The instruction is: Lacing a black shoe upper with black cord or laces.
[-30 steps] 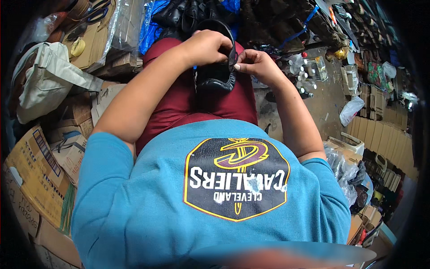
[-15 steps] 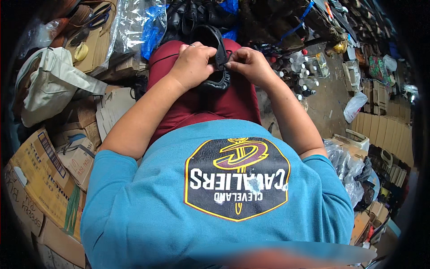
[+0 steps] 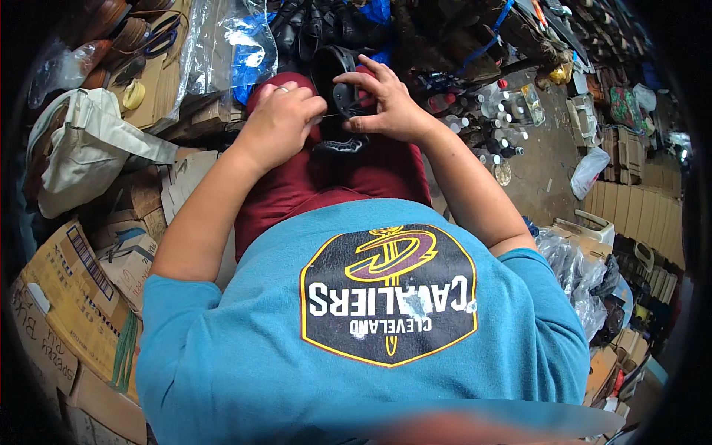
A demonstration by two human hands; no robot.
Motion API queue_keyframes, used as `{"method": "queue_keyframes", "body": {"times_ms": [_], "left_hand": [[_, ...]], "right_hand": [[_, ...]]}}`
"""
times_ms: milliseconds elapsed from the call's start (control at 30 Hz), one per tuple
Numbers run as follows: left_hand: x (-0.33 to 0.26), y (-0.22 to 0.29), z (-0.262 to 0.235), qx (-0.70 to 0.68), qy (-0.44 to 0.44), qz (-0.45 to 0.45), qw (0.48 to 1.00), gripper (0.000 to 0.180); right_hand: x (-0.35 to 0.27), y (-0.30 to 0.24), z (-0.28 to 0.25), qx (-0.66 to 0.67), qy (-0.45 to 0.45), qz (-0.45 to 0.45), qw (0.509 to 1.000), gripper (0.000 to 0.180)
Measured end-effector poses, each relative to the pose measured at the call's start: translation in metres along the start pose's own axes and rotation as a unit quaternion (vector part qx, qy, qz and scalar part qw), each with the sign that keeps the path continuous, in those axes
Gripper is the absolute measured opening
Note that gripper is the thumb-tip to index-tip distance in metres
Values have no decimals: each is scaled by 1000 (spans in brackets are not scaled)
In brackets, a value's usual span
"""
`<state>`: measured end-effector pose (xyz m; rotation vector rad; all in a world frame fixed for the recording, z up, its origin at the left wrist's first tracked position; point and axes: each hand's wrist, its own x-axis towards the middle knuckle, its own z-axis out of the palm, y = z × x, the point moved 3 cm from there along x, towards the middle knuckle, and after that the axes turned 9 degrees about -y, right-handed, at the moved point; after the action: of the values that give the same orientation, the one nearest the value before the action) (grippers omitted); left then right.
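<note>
A black shoe [image 3: 343,96] lies across my lap on the maroon trousers [image 3: 289,182], its opening facing up. A curved black part with a pale, stitched-looking edge [image 3: 343,146] shows at its near end. My left hand [image 3: 284,122] is to the left of the shoe with fingers pinched together. A thin light line like a thread [image 3: 331,116] runs from those fingertips to the shoe. My right hand [image 3: 387,102] is at the shoe's right side, its fingers spread and its thumb by the shoe's edge. Its fingertips are around the shoe's upper without a closed grip.
Several black shoes [image 3: 315,26] lie beyond my knees, beside clear plastic sheeting [image 3: 215,55]. Several bottles [image 3: 508,119] stand on the floor at right. A pale canvas bag [image 3: 85,148] and cardboard boxes [image 3: 81,289] crowd the left. A white plastic bag [image 3: 589,174] lies farther right.
My left hand has drawn away from the shoe to the left, with the thin thread stretched behind it. My right hand's fingers have spread from a pinch, and the shoe has shifted slightly left.
</note>
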<state>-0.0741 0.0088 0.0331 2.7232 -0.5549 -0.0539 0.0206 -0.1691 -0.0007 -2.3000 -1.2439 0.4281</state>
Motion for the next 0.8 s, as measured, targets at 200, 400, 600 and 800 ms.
{"method": "queue_keyframes", "body": {"times_ms": [200, 400, 600, 800], "left_hand": [[-50, -64, -21, -27, 5, -98, 995, 15], [-40, -55, -33, -578, 171, -93, 793, 7], [6, -28, -34, -831, 110, 86, 538, 5], [-130, -173, -207, -5, 501, -272, 822, 8]], "right_hand": [[-9, 27, 5, 184, -50, 61, 980, 76], [-1, 9, -1, 101, -72, 61, 990, 72], [1, 7, 2, 114, -85, 71, 987, 72], [-4, 16, 7, 119, -65, 81, 987, 74]]}}
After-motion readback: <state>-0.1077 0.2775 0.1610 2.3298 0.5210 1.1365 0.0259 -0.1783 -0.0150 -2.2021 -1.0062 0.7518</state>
